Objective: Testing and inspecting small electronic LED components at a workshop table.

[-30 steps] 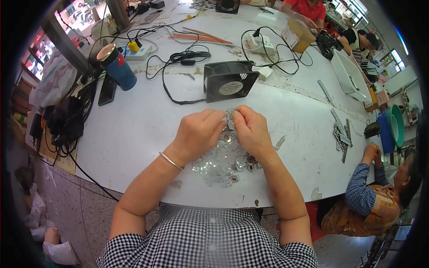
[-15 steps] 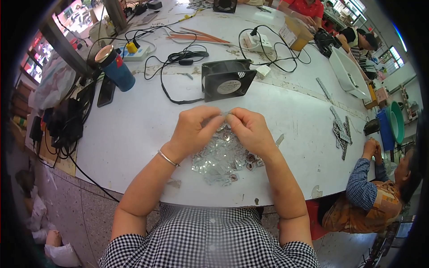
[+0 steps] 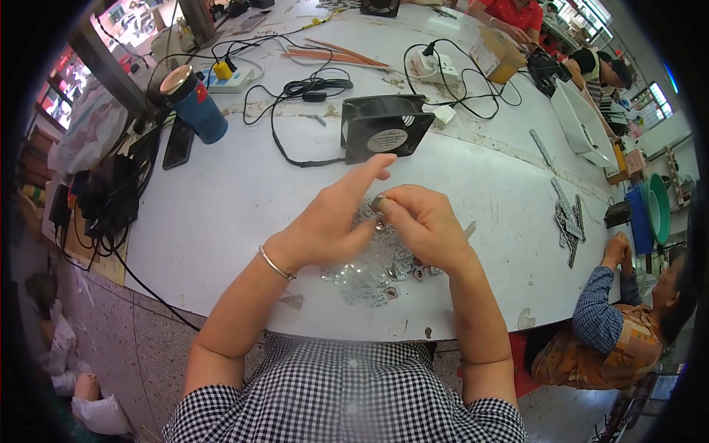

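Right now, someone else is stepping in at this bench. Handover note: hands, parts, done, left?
Left hand: raised over the pile, fingers spread, thumb and fingertips meeting the right hand; whether it grips anything cannot be told.
Right hand: fingertips pinch a small metal part.
Parts: a pile of small metal parts in clear plastic lies on the white table under both hands; a black fan stands behind it.
Done: one part is up in hand.
Left: most of the pile remains.
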The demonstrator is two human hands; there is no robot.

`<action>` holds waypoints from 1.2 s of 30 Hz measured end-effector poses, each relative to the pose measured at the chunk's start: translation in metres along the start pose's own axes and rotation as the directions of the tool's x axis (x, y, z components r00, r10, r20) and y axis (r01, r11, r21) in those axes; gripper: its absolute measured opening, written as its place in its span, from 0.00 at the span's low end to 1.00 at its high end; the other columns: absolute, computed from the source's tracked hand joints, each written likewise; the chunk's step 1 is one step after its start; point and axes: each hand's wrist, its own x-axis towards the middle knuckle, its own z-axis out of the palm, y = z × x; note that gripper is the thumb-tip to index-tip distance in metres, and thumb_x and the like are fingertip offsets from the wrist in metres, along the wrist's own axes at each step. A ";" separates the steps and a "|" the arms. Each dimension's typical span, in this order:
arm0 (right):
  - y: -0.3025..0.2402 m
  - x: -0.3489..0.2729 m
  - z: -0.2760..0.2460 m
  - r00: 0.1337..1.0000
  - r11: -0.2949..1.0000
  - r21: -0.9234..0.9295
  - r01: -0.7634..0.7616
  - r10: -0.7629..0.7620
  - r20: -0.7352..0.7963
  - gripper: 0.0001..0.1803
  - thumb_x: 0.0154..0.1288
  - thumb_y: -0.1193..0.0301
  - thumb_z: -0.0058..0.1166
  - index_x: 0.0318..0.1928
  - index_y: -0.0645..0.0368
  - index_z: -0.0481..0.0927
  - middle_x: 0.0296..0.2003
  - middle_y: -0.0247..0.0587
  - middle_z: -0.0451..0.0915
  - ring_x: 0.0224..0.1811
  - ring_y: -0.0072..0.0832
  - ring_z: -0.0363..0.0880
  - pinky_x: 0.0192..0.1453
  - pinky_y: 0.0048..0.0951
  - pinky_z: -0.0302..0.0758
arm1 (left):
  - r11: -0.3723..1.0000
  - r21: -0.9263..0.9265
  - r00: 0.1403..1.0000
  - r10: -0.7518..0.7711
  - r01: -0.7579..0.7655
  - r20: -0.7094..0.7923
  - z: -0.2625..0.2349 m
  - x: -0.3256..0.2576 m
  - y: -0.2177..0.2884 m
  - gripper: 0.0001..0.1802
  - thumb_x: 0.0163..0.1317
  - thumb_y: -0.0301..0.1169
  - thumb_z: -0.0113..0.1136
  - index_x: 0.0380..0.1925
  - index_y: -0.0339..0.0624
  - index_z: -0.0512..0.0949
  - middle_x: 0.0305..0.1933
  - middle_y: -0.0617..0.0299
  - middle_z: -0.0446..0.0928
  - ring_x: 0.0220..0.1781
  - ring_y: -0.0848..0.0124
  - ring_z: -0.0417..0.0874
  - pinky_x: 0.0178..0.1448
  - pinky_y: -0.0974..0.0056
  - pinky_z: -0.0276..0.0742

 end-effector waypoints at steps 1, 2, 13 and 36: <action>0.000 0.000 0.001 1.000 1.000 0.000 -0.002 0.002 0.002 0.10 0.69 0.72 0.53 0.40 0.68 0.81 0.30 0.38 0.80 0.32 0.24 0.75 0.39 0.27 0.73 | 0.998 0.009 0.998 0.060 -0.061 0.013 0.000 0.001 -0.001 0.46 0.49 0.17 0.56 0.73 0.42 0.56 0.62 0.48 0.73 0.62 0.61 0.77 0.55 0.63 0.75; 0.000 0.001 0.002 1.000 0.999 -0.042 0.009 -0.009 0.011 0.10 0.69 0.72 0.53 0.40 0.67 0.81 0.30 0.40 0.80 0.32 0.27 0.75 0.39 0.28 0.73 | 0.998 0.007 0.998 0.059 -0.059 0.013 0.000 0.001 -0.001 0.46 0.49 0.17 0.56 0.73 0.42 0.56 0.62 0.48 0.73 0.62 0.61 0.77 0.55 0.63 0.75; -0.005 0.000 0.001 0.988 0.965 -0.244 0.092 -0.058 0.142 0.09 0.69 0.70 0.50 0.39 0.65 0.77 0.30 0.51 0.79 0.33 0.47 0.78 0.40 0.40 0.74 | 0.982 -0.152 0.985 -0.087 0.110 0.149 -0.008 0.003 0.006 0.50 0.49 0.15 0.59 0.75 0.45 0.54 0.65 0.49 0.71 0.41 0.77 0.82 0.45 0.71 0.79; -0.004 0.002 -0.009 0.996 0.998 -0.059 0.009 -0.004 0.092 0.09 0.67 0.75 0.54 0.42 0.68 0.82 0.26 0.31 0.79 0.28 0.16 0.72 0.33 0.21 0.71 | 0.985 0.127 0.980 -0.137 0.119 0.145 -0.020 0.001 0.004 0.08 0.61 0.25 0.65 0.37 0.32 0.80 0.26 0.61 0.78 0.24 0.80 0.75 0.29 0.71 0.72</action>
